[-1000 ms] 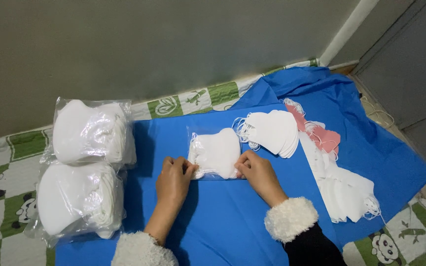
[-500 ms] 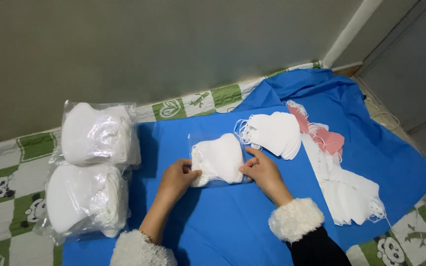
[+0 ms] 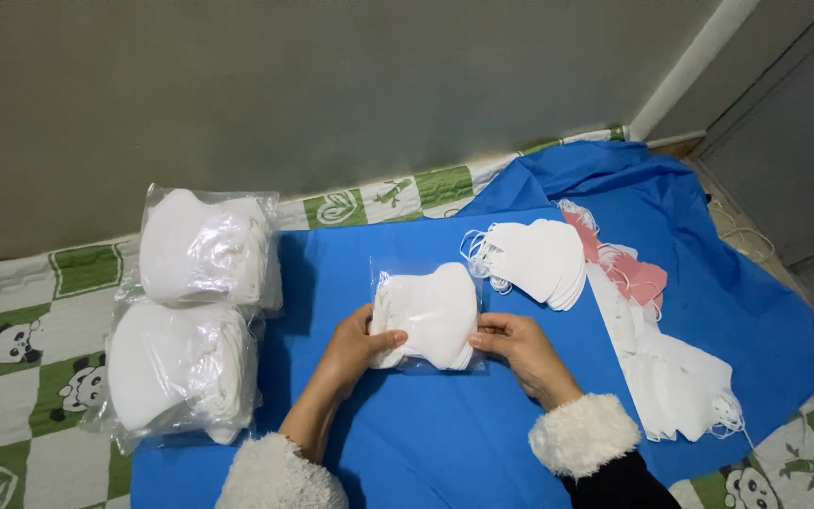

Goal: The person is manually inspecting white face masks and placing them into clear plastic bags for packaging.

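Lifted a little nearer than half a second ago: clear plastic bag of white folded masks [image 3: 429, 316], over blue cloth [image 3: 445, 443]. Left hand [image 3: 355, 347] pinching bag's left edge, right hand [image 3: 517, 349] pinching right edge, both grips closed on it. Beside, fanned stack of loose white masks [image 3: 534, 262]; far left, two larger filled bags [image 3: 195, 311].

bag of masks [image 3: 429, 316]: thin clear plastic, kinda glossy, soft matt white fabric inside | blue sheet [image 3: 482, 443]: smooth matt cloth | two big packs [image 3: 202, 247]: crinkly shiny plastic | cuffs [image 3: 584, 434]: fluffy white fleece
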